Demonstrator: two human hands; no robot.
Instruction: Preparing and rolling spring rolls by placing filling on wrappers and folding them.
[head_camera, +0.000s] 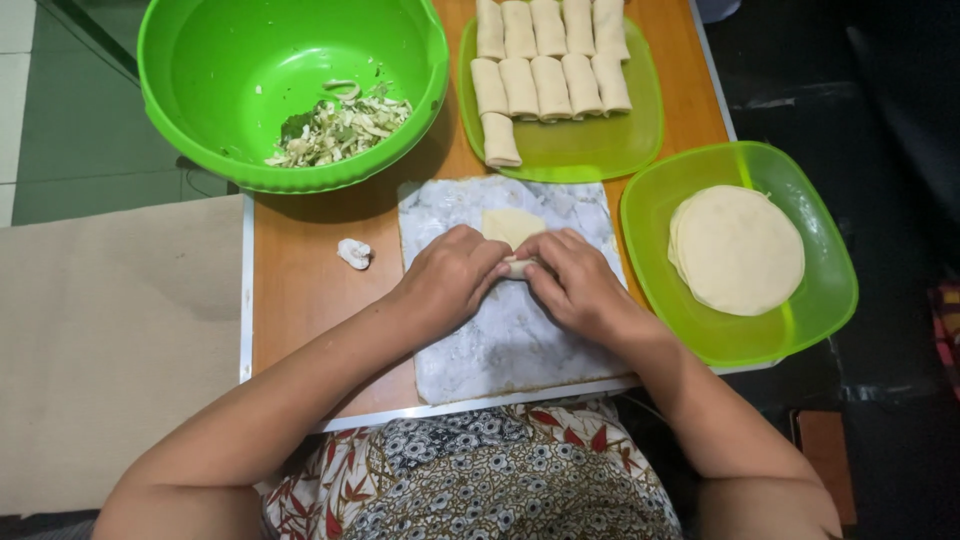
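Patterned cloth (480, 480) covers the person's lap at the table edge. Beyond it, on a floured board (510, 340), the left hand (450, 280) and right hand (575, 285) curl together, fingers pinching a half-rolled wrapper (512, 228). Right of the board, a green tray (830, 290) holds round wrappers (738, 250). Farther off sit a plate (580, 150) of finished rolls (550, 60) and a green bowl (220, 70) of chopped filling (340, 128).

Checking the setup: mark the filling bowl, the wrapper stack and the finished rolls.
green bowl (200, 60), head view, bare inner wall.
wrapper stack (738, 250), head view, top wrapper's middle.
finished rolls (550, 87), head view, middle roll.
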